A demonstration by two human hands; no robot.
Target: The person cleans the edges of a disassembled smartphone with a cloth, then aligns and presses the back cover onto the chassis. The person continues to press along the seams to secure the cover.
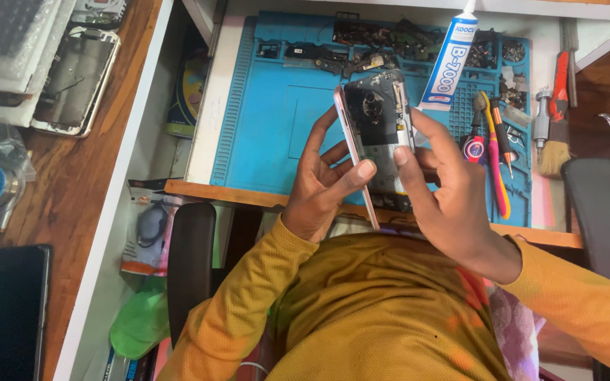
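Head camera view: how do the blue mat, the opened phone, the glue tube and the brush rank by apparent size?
1. blue mat
2. opened phone, though nearer the camera
3. glue tube
4. brush, close to the tube; unsure.

A blue repair mat (262, 106) carries a white glue tube (448, 60), screwdrivers (494, 152) and a brush (553, 144).

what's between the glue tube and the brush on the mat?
In the head view, screwdrivers and tweezers lie between the glue tube and the brush.
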